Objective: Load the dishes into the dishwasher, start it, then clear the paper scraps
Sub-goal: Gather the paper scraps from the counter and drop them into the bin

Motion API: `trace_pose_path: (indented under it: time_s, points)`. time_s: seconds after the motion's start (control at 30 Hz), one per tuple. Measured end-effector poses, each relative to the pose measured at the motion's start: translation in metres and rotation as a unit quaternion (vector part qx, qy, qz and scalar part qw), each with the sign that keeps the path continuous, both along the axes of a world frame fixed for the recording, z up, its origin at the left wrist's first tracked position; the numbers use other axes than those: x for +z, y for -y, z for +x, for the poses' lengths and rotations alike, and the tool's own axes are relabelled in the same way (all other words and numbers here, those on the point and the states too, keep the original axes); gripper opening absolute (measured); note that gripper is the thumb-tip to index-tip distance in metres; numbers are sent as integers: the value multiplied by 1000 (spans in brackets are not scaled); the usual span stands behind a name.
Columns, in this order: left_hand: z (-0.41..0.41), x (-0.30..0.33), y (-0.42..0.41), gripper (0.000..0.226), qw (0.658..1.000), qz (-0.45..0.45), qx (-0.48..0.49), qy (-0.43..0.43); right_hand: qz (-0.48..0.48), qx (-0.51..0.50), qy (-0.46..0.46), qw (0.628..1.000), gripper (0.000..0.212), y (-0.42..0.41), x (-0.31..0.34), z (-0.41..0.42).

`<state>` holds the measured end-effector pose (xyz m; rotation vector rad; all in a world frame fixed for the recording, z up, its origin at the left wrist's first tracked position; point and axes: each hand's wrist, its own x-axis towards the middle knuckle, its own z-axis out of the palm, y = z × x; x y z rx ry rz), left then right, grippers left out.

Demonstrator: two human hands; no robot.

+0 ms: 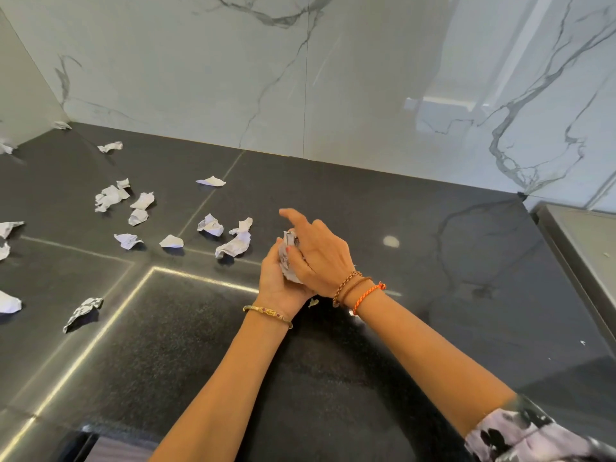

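I have both hands together over the dark stone counter, and I will place everything from the wad of paper caught between them. My left hand lies beneath the wad, palm up, its fingers curled round the paper from the near side with one fingertip showing on the crumpled front. My right hand covers the wad from the right and above; its thumb and lower fingers press against the paper while the index finger sticks out straight, pointing away toward the marble wall beyond. Loose paper scraps lie on the counter just left of the wad, the closest one a long twisted piece, with two more small crumples just beyond it. Farther left of the wad there is a cluster of scraps, and others lie scattered out to the left edge of view and toward the far left corner. A printed crumple lies well to the left of the wad and nearer to me. A tiny fragment lies on the counter just below the wad, between my wrists. A gold bangle circles my left wrist, and an orange cord bracelet with brown ones beside it circles my right. Far right of the wad a grey metal surface borders the counter.
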<state>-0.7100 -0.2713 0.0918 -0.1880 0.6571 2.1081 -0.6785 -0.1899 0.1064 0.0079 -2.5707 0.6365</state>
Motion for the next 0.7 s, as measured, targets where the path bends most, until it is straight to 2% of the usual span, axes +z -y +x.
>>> trace_pose_path:
  time_s: [0.13, 0.2, 0.27, 0.33, 0.43, 0.5, 0.57, 0.63, 0.7]
  points:
    - [-2, 2, 0, 29, 999, 27, 22, 8, -86, 6, -23, 996, 54, 6, -6, -9]
    - [-6, 4, 1, 31, 999, 41, 31, -2, -75, 9, -20, 997, 54, 7, -6, -9]
    - [-9, 6, 2, 35, 998, 37, 43, -21, -22, 21, 40, 999, 59, 8, -5, -8]
    - [-11, 6, 1, 36, 998, 17, 50, -26, 83, 6, 98, 992, 72, 8, -7, -9]
    - [-11, 4, -1, 33, 998, 21, 58, -5, 231, -33, 118, 965, 81, 4, -6, -12]
    - [-13, 4, -3, 30, 998, 13, 57, 10, 251, -41, 121, 960, 81, 2, 0, -12]
    - [-14, 7, -3, 28, 998, 3, 62, 25, 184, -40, 122, 974, 76, -2, 6, -10]
    - [-15, 11, -2, 33, 996, 2, 82, 40, 26, -48, 97, 994, 63, -10, 10, -8]
    - [-14, 14, 2, 31, 992, -18, 110, 57, -158, -78, 52, 983, 56, -22, 12, -3]
